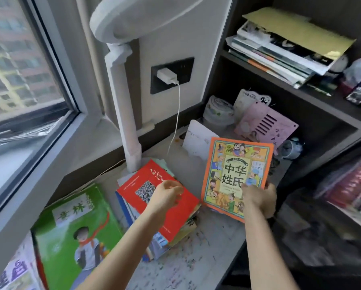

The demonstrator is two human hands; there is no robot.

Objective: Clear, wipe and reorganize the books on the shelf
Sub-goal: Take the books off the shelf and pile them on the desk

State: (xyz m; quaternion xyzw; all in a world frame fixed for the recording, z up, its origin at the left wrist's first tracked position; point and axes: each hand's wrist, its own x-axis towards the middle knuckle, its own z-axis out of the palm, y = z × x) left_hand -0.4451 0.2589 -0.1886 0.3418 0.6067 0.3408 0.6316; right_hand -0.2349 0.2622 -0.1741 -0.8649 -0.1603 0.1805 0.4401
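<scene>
1. At the corner of the counter [206, 248], beside the window [18, 70], the right hand [259, 197] grips an orange-bordered book [236, 174] by its lower right edge, thumb on the cover and fingers curled behind it.
2. That book is lifted off the counter and tilted up, cover facing the camera, just in front of the lower compartment of the dark shelf [301, 95].
3. The left hand [167, 193] hangs just over a red book [183, 208], its fingers loosely curled and holding nothing; whether the fingertips touch the cover cannot be told.
4. The red book lies on top of a pile of books near the foot of a white lamp post [125, 114].
5. A green book [74, 227] lies flat left of the pile, by the window sill.
6. On the upper shelf board a slanted stack of books and papers [280, 53] rests under a yellow sheet.
7. In the lower compartment stand a pink slotted board [265, 126], a white card [198, 143] and a roll of patterned tape [218, 110].
8. A white charger [167, 77] sits in the wall socket, its cable [176, 122] hanging to the counter.
</scene>
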